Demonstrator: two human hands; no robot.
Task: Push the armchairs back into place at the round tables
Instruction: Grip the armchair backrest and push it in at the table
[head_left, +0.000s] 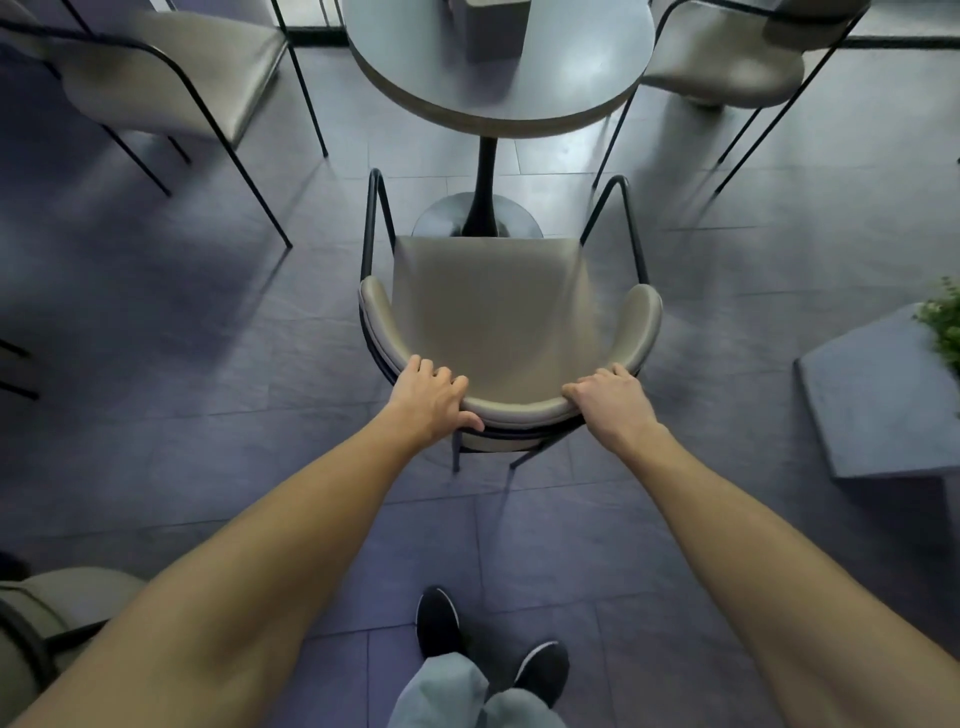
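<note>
A beige armchair (493, 312) with a black metal frame stands in front of me, its seat facing the round grey table (571, 67). The seat's front edge sits just short of the table's disc base (441, 218), outside the tabletop rim. My left hand (431, 397) grips the curved backrest on its left side, fingers over the top and thumb behind. My right hand (608, 397) grips the backrest on its right side the same way.
Two more armchairs flank the table, one at the upper left (171, 73) and one at the upper right (727, 62). A fourth chair (52, 623) is at my lower left. A grey block with a green plant (883, 395) stands at the right. My feet (488, 644) are on the tiled floor.
</note>
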